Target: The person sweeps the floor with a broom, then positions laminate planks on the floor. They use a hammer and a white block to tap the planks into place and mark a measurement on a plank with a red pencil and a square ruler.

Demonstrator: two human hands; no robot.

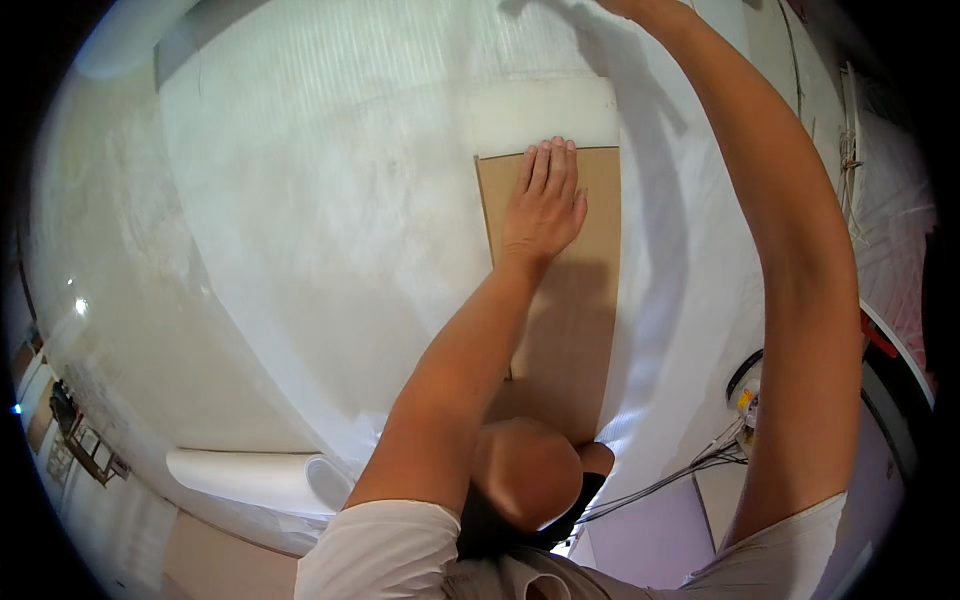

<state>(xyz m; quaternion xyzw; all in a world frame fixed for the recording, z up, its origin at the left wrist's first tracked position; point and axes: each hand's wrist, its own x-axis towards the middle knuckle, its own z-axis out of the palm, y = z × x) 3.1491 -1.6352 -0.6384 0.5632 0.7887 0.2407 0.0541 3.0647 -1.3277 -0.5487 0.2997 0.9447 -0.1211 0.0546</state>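
Brown board point(570, 330) lies flat on the counter point(110, 230), right of centre, its long sides running away from the person. Noted from left to right: at lower left, a rolled white sheet point(245, 480) rests near the counter's near side, open end facing right. Next, a broad whitish sheet point(330, 220) covers much of the counter (faint ribbing shows toward its far part). Left hand point(545, 210) is laid palm down on the board's far end, fingers extended and only slightly apart, grasping nothing; fingertips reach just past the far edge, over a pale rectangular piece point(545, 110). That piece adjoins the board's far edge (whether it runs underneath cannot be told). Right hand point(625, 5) is at the top edge of view, mostly cut off; wide, narrow or holding something, cannot be told. Its forearm arcs along the right side. Dark thin cables point(690, 465) run at lower right, partly behind that arm. At far right, a red part point(880, 335) sits on a curved white rim.
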